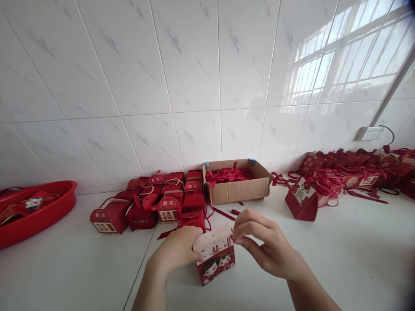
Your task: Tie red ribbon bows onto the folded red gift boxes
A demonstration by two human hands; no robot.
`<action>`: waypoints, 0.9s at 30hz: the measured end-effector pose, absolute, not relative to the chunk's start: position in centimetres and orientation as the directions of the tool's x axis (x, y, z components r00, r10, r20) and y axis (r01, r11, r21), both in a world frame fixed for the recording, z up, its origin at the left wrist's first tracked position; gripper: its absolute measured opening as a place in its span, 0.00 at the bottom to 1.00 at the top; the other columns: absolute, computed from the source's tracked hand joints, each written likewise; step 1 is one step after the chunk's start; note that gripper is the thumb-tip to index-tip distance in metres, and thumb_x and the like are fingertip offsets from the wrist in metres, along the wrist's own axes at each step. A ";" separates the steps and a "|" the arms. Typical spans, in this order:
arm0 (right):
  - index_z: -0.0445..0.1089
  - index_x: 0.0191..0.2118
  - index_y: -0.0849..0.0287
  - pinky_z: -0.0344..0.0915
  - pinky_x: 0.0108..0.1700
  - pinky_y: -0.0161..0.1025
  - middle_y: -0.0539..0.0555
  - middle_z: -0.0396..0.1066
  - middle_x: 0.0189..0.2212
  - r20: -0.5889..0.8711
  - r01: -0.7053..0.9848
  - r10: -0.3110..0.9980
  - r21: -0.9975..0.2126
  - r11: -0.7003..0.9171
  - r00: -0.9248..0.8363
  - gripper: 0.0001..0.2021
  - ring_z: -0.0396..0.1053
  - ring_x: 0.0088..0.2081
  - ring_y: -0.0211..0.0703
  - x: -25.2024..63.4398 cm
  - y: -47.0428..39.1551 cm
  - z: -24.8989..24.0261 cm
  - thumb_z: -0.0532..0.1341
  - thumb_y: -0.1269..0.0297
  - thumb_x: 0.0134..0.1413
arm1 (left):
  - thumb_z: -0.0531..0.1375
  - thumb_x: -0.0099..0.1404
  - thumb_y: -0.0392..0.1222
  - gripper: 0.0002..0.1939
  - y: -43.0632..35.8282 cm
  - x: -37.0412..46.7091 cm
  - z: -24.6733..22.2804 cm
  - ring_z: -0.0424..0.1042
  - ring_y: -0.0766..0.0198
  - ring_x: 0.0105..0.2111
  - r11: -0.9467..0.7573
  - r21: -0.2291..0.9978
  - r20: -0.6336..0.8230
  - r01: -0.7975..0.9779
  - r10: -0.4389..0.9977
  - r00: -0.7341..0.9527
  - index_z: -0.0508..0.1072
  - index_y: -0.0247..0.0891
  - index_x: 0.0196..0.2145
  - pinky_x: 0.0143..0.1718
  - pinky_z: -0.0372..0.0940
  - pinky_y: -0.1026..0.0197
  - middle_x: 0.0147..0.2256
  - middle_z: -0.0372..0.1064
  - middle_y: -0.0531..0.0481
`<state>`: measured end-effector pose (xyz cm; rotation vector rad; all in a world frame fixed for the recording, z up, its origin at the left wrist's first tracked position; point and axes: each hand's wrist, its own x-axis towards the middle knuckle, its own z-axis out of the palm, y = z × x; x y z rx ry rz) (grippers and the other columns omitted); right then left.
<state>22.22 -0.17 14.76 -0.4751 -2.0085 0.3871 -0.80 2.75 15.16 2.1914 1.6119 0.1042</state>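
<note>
A small red and white gift box (216, 257) with two cartoon faces on its front stands on the white table, slightly turned. My left hand (178, 248) grips its upper left side, with the thumb on the front panel. At the box's upper right edge, my right hand (264, 244) pinches the corner with thumb and fingertips; whether a ribbon lies between them is too small to tell. Close behind the box are several finished-looking red gift boxes (170, 203), some with cords on top.
A cardboard box (238, 192) of red ribbons stands against the tiled wall. A red basin (65, 198) with packets is at the left. One triangular red box (301, 203) and many more boxes with ribbons (353, 177) sit at the right, below a power socket (369, 133).
</note>
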 end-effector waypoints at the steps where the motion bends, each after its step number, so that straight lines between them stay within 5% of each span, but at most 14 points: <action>1: 0.65 0.39 0.57 0.64 0.34 0.36 0.54 0.65 0.33 0.764 0.170 0.486 -0.460 0.871 -0.425 0.11 0.63 0.35 0.38 22.2 -0.2 14.7 0.54 0.81 0.56 | 0.61 0.47 0.37 0.04 2.9 -0.8 15.0 0.67 0.60 0.27 -0.243 0.355 -0.175 0.903 0.931 0.320 0.69 0.41 0.23 0.24 0.49 0.64 0.25 0.69 0.54; 4: 0.65 0.39 0.57 0.64 0.35 0.37 0.54 0.65 0.33 0.762 0.180 0.495 -0.465 0.867 -0.418 0.10 0.63 0.35 0.39 22.3 -0.2 14.6 0.55 0.80 0.56 | 0.60 0.49 0.35 0.04 3.5 -0.9 14.7 0.68 0.60 0.27 -0.269 0.407 -0.109 0.873 0.934 0.339 0.66 0.40 0.21 0.24 0.51 0.64 0.24 0.68 0.54; 6: 0.65 0.39 0.57 0.64 0.35 0.37 0.54 0.65 0.33 0.762 0.176 0.503 -0.475 0.862 -0.408 0.10 0.64 0.35 0.39 22.3 -0.2 14.7 0.55 0.79 0.57 | 0.60 0.52 0.36 0.04 3.7 -1.0 14.6 0.69 0.61 0.28 -0.284 0.555 -0.027 0.782 0.933 0.358 0.67 0.40 0.25 0.26 0.55 0.65 0.27 0.70 0.54; 11: 0.65 0.36 0.55 0.64 0.42 0.43 0.52 0.67 0.31 0.764 0.161 0.568 -0.546 0.822 -0.307 0.07 0.66 0.38 0.42 22.1 -0.1 14.8 0.58 0.75 0.57 | 0.59 0.61 0.44 0.26 3.5 -1.0 15.4 0.72 0.62 0.33 -0.300 0.887 0.219 0.352 0.943 0.252 0.57 0.44 0.55 0.36 0.65 0.61 0.30 0.70 0.55; 15: 0.69 0.32 0.54 0.57 0.57 0.52 0.57 0.64 0.48 0.728 0.148 0.671 -0.654 0.742 -0.141 0.02 0.60 0.55 0.50 21.8 0.3 14.5 0.62 0.68 0.55 | 0.60 0.62 0.48 0.19 2.8 -0.7 15.9 0.73 0.60 0.39 -0.373 0.888 0.351 0.270 0.928 0.127 0.67 0.41 0.49 0.38 0.67 0.62 0.39 0.72 0.48; 19: 0.71 0.28 0.55 0.47 0.63 0.57 0.55 0.52 0.62 0.685 0.157 0.724 -0.708 0.688 -0.084 0.06 0.48 0.64 0.56 21.2 0.7 14.0 0.64 0.62 0.53 | 0.58 0.63 0.48 0.13 2.3 -0.2 15.7 0.72 0.62 0.34 -0.393 0.854 0.395 0.341 0.916 0.068 0.70 0.39 0.41 0.34 0.67 0.63 0.35 0.72 0.49; 23: 0.73 0.29 0.55 0.61 0.56 0.52 0.56 0.51 0.63 0.659 0.159 0.744 -0.728 0.667 -0.106 0.05 0.56 0.61 0.56 20.6 0.9 13.8 0.64 0.61 0.53 | 0.57 0.64 0.49 0.11 1.9 0.7 15.7 0.70 0.61 0.39 -0.458 0.784 0.463 0.419 0.881 0.096 0.72 0.40 0.38 0.32 0.67 0.65 0.42 0.67 0.46; 27: 0.74 0.30 0.55 0.69 0.46 0.47 0.57 0.55 0.61 0.691 0.194 0.716 -0.692 0.696 -0.102 0.03 0.58 0.60 0.57 20.2 1.1 13.7 0.64 0.64 0.54 | 0.54 0.66 0.46 0.09 1.3 1.8 16.0 0.67 0.58 0.50 -0.498 0.785 0.472 0.368 0.866 0.165 0.70 0.40 0.37 0.44 0.66 0.62 0.49 0.66 0.44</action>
